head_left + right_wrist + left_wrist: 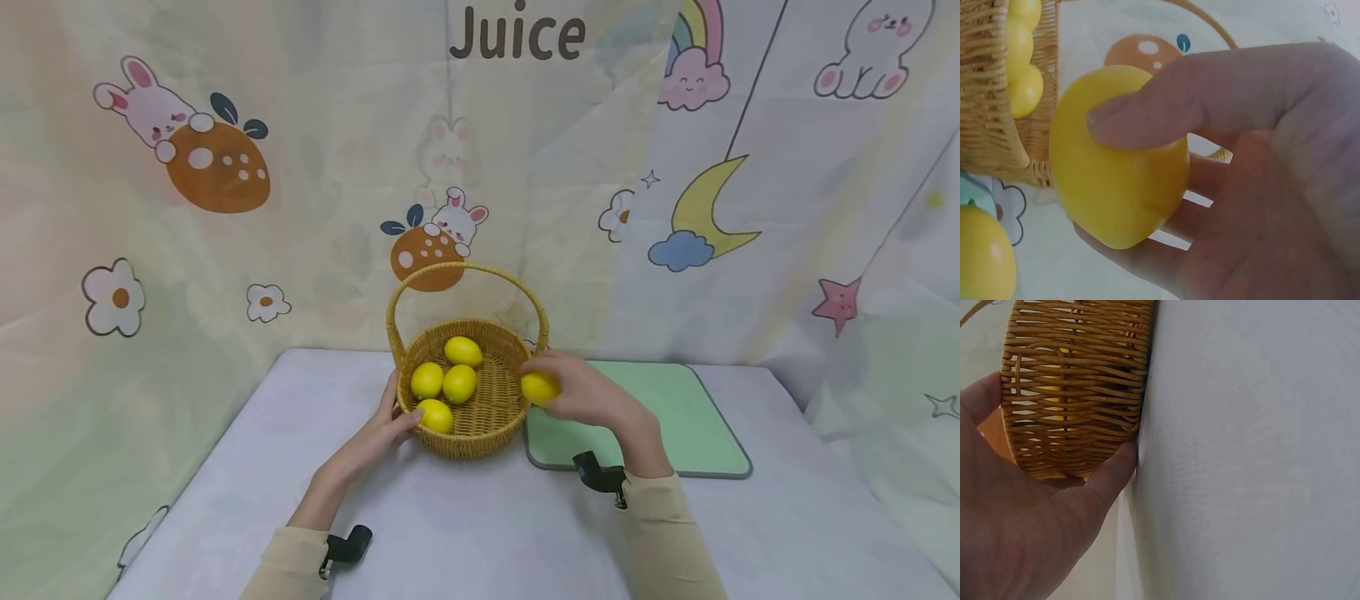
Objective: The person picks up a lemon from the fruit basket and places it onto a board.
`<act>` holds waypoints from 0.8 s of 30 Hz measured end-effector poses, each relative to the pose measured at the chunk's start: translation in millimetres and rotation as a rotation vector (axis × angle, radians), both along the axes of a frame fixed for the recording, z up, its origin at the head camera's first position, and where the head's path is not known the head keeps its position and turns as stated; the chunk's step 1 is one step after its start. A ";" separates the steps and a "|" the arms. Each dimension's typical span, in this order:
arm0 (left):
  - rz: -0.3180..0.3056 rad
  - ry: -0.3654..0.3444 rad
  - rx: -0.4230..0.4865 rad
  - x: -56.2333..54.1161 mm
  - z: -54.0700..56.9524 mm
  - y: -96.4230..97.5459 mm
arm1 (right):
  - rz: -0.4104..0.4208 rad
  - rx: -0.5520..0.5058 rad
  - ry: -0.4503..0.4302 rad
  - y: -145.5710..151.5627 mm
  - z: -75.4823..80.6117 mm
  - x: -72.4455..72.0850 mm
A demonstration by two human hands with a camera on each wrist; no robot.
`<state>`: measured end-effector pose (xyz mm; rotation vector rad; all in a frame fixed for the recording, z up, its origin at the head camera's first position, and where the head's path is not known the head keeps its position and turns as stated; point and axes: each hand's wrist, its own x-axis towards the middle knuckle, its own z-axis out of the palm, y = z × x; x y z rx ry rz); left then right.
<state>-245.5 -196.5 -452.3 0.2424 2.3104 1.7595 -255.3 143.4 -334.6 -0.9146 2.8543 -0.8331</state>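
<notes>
A round wicker basket (491, 443) with a tall arched handle stands on the table. Several yellow lemons (459, 384) lie inside it, mostly toward its left side. My left hand (375, 437) holds the basket's left side, thumb at the rim; in the left wrist view, a fingertip reaches low on the woven wall (1079, 394), beside the tabletop. My right hand (588, 392) grips another lemon (540, 388) at the basket's right rim. The right wrist view shows the thumb across this lemon (1110, 169) and fingers behind it.
A light green board (675, 417) with a grey edge lies right of the basket. One more lemon (985, 256) appears low in the right wrist view, beside the basket; the right hand hides it from the head view. A printed cloth (322, 167) hangs behind the table.
</notes>
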 end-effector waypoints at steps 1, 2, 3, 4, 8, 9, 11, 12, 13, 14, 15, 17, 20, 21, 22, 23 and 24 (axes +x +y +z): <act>-0.001 0.002 0.000 0.1 0.0 -0.6 | -0.001 -0.004 0.001 1.0 -0.5 -0.6; -0.001 0.004 0.001 0.2 0.1 -1.1 | -0.002 -0.005 0.004 2.0 -1.5 -1.2; -0.001 0.006 0.003 0.3 0.3 -1.6 | -0.003 -0.008 0.001 2.7 -2.6 -1.8; -0.001 0.007 0.002 0.3 0.4 -2.0 | 0.000 -0.010 0.002 3.4 -3.7 -2.3; -0.007 0.016 0.010 -0.4 0.8 -2.5 | 0.004 -0.001 0.003 6.5 -8.3 -3.7; -0.009 0.017 0.011 -0.6 0.9 -2.4 | 0.001 0.002 0.005 7.3 -8.9 -3.7; -0.011 0.017 0.013 -1.3 0.8 -2.1 | 0.000 0.014 0.014 9.5 -10.4 -3.6; -0.014 0.019 0.014 -1.7 0.6 -1.9 | -0.004 0.020 0.016 10.6 -11.1 -3.5; -0.014 0.018 0.014 -2.1 0.5 -1.9 | -0.008 0.025 0.015 11.9 -11.8 -3.1; -0.011 0.017 0.009 -2.3 0.4 -2.0 | -0.010 0.029 0.012 13.3 -13.1 -3.0; -0.007 0.015 0.008 -2.6 0.1 -2.1 | -0.012 0.034 0.004 14.7 -14.8 -2.8; -0.004 0.014 0.004 -3.3 -0.5 -2.4 | -0.015 0.048 -0.015 17.2 -18.2 -1.7; -0.002 0.010 0.000 -3.6 -1.3 -2.8 | -0.018 0.075 -0.045 19.8 -25.6 0.2; -0.002 0.007 0.002 -3.6 -1.8 -2.9 | -0.016 0.089 -0.053 20.4 -28.1 1.0; -0.004 0.007 0.004 -3.5 -2.3 -3.1 | -0.016 0.108 -0.057 20.8 -30.7 1.5; -0.005 0.005 0.005 -3.4 -2.7 -3.1 | -0.015 0.127 -0.062 21.0 -33.4 2.0; -0.004 0.004 0.008 -3.1 -3.0 -3.2 | -0.013 0.142 -0.066 21.0 -35.7 2.3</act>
